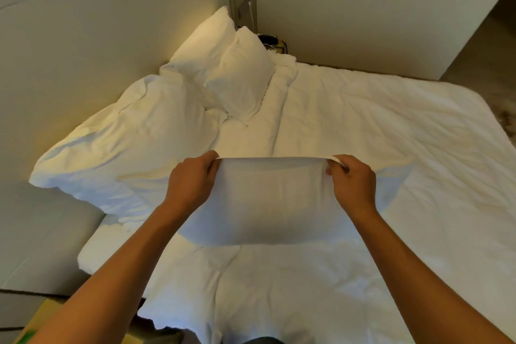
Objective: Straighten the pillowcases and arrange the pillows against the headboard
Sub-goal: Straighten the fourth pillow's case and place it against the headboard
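Note:
I hold a white pillow (273, 204) up over the bed, in front of me. My left hand (192, 181) pinches the top left corner of its pillowcase and my right hand (353, 179) pinches the top right corner, with the case's top edge stretched taut between them. Two more white pillows lean at the far corner of the bed: one (203, 45) against the padded headboard (83, 45) on the left, the other (240, 78) propped in front of it. A large rumpled pillow (122, 142) lies along the headboard nearer me.
A creased white duvet (377, 134) covers the bed. Cables and a dark object (272, 42) sit in the gap at the far corner by the wall. A light upholstered surface (42, 232) lies at my lower left, with a yellow box (42, 318) below it. Floor (491, 58) shows at right.

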`<action>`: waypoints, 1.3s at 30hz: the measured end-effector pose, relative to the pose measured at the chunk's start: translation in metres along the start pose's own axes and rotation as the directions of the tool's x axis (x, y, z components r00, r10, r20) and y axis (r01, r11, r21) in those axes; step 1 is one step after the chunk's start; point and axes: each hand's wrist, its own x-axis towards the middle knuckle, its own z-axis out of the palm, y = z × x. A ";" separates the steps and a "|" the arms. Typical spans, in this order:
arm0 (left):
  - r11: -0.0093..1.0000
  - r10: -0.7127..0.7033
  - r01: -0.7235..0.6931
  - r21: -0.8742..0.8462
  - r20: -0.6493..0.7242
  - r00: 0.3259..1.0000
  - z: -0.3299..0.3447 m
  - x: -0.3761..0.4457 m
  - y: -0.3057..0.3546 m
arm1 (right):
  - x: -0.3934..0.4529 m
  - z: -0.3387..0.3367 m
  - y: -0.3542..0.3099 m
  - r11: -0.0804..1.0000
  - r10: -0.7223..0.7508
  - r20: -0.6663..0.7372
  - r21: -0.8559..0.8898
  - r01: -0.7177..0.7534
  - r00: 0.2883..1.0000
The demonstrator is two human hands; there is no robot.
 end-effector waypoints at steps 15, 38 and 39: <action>0.931 -0.329 0.356 -0.076 0.245 0.912 0.049 -0.058 -0.192 | -0.025 0.205 -0.004 0.948 0.102 0.388 -0.317 0.029 0.916; 0.892 -0.360 0.434 -0.130 0.379 0.853 0.072 -0.042 -0.241 | -0.011 0.273 0.040 0.974 0.108 0.310 -0.222 -0.038 0.945; 0.889 -0.370 0.442 -0.122 0.379 0.848 0.072 -0.042 -0.239 | -0.007 0.274 0.041 0.980 0.094 0.320 -0.198 -0.030 0.943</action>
